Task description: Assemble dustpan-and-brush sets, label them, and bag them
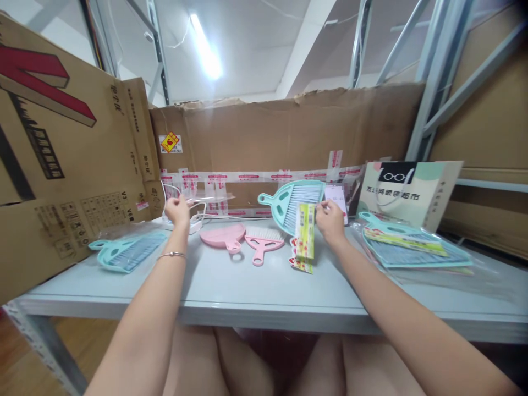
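**Turquoise dustpan set [297, 199] is being held up over the desk [256, 289]**

The right hand [331, 223] is pinching the set's right edge beside the yellow-green label [305, 231]; whether its fingers are pressing on pan or card, I cannot tell. By judgement, the set is combining light, stiff, slightly slippery plastic with springy bristles; its loop handle [270, 200] is offering the surest hold, the card being likelier to crease. The left hand [178, 210] is pinching what appears to be clear film [214, 196]. A pink dustpan [223, 236] and pink brush [264, 243] are lying between the hands.
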`<state>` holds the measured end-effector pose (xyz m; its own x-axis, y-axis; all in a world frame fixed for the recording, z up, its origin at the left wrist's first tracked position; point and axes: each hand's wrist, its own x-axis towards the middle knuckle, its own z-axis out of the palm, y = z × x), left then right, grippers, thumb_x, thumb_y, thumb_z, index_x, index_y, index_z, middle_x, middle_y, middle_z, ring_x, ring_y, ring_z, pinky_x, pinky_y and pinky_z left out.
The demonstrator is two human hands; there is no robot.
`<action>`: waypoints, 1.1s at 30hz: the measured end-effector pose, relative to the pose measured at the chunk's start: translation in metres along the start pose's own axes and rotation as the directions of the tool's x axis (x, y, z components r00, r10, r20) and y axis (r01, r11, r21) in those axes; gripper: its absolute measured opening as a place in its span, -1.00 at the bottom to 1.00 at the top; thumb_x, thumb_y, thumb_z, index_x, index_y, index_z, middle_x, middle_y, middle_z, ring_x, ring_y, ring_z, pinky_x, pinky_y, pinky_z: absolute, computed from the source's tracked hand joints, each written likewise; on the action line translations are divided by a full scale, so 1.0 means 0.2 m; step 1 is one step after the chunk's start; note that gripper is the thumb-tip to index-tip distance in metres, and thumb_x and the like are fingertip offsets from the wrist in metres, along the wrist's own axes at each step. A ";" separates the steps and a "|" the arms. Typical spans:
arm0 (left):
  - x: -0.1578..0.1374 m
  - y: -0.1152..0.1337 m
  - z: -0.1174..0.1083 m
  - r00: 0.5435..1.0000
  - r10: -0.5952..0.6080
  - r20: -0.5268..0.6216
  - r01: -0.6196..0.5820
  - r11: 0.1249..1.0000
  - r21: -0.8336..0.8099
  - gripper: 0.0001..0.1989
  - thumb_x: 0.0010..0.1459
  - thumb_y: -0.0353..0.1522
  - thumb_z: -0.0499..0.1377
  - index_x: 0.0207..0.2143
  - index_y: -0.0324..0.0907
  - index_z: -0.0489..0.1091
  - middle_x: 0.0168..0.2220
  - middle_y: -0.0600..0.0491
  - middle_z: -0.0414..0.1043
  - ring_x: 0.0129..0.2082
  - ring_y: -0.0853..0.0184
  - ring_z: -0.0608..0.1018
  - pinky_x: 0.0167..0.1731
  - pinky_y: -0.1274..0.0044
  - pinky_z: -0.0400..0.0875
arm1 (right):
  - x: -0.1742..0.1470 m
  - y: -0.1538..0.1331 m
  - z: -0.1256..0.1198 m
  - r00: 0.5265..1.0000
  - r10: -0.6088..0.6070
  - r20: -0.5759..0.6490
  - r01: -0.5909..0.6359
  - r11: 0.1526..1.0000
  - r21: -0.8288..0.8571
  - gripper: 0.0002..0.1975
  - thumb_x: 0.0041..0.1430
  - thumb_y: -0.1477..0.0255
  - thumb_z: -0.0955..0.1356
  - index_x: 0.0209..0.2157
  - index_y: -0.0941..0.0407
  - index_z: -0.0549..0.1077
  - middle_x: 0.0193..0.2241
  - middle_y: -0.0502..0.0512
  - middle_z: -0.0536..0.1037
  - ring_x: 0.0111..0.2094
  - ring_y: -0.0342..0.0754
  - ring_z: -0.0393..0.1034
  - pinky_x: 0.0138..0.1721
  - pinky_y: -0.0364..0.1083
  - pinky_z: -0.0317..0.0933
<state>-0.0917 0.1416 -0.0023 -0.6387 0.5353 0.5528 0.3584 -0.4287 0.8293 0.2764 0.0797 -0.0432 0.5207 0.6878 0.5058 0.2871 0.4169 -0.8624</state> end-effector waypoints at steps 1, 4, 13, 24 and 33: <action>0.06 -0.04 -0.06 0.993 0.005 -0.116 0.004 0.997 0.078 -0.73 0.04 -0.37 0.05 -0.65 -0.15 0.05 -0.62 0.16 0.18 -0.51 0.40 0.38 -0.38 0.52 0.30 | 0.01 0.02 -0.01 0.993 -0.111 -0.031 0.108 0.990 -0.093 -0.89 0.01 0.36 0.24 -0.51 0.06 0.19 -0.66 -0.07 0.32 -0.61 -0.12 0.23 -0.49 -0.13 0.12; 0.20 -0.14 -0.24 0.961 0.044 -0.272 0.044 0.949 0.311 -0.72 0.00 -0.40 0.09 -0.67 -0.14 0.05 -0.62 0.15 0.13 -0.45 0.35 0.37 -0.28 0.49 0.27 | 0.04 0.05 -0.04 0.960 -0.271 -0.071 0.243 0.931 -0.271 -0.90 0.05 0.35 0.20 -0.48 0.06 0.19 -0.62 -0.01 0.34 -0.55 -0.07 0.26 -0.43 -0.10 0.11; 0.13 -0.23 -0.44 0.918 0.029 -0.397 0.165 0.879 0.448 -0.87 0.01 -0.41 0.12 -0.38 -0.25 0.20 0.01 -0.16 0.17 0.08 0.04 0.22 0.04 0.19 0.05 | 0.13 0.03 -0.09 0.914 0.114 -0.389 -0.022 0.972 0.233 -0.89 0.02 0.44 0.24 -0.49 0.05 0.14 -0.58 -0.07 0.31 -0.52 -0.12 0.30 -0.44 -0.11 0.24; -0.34 0.23 0.01 0.461 0.259 0.849 0.125 0.928 -0.351 -0.47 -0.03 -0.30 0.24 0.03 -0.06 0.19 0.15 -0.08 0.17 0.07 0.16 0.35 -0.01 0.28 0.33 | -0.08 -0.12 0.10 0.840 0.274 0.469 -0.511 0.690 0.513 -0.82 -0.13 0.54 0.39 -0.56 0.12 0.26 -0.63 -0.09 0.44 -0.63 -0.23 0.34 -0.57 -0.24 0.29; -0.40 0.33 -0.08 0.541 0.413 0.732 0.102 0.833 -0.545 -0.60 -0.04 -0.36 0.29 -0.17 -0.12 0.21 -0.07 -0.04 0.44 -0.17 0.30 0.53 -0.25 0.47 0.51 | -0.19 -0.30 0.11 0.891 -0.403 0.210 0.406 0.913 0.031 -0.68 0.03 0.21 0.33 -0.18 0.04 0.36 -0.21 0.14 0.39 -0.14 0.02 0.30 -0.12 0.08 0.20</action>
<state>-0.0281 0.0598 0.0068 0.3010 0.6457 0.7018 -0.1372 -0.6989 0.7019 0.2214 0.0421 -0.0113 0.1790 0.5695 0.8022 0.4484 0.6786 -0.5818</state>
